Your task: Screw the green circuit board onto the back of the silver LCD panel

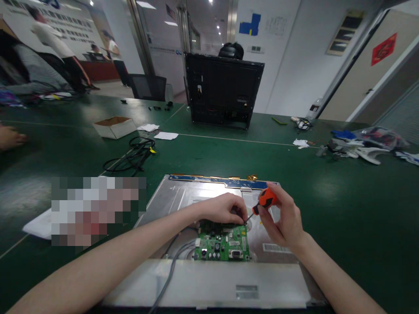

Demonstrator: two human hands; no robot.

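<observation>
My right hand grips a short orange-and-black screwdriver, its shaft slanting down and left. The screwdriver's tip meets the upper right corner of a green circuit board. At that corner my left hand is closed, thumb and fingers curled together by the tip; anything they pinch is too small to make out. The board lies on the metal back of a display panel, which has a narrow blue circuit strip along its far edge. A grey cable runs from the board's left side toward me.
A black monitor housing stands upright across the green table. To the left are a coiled black cable, an open cardboard box and another person's hand. Plastic bags and parts lie at the right.
</observation>
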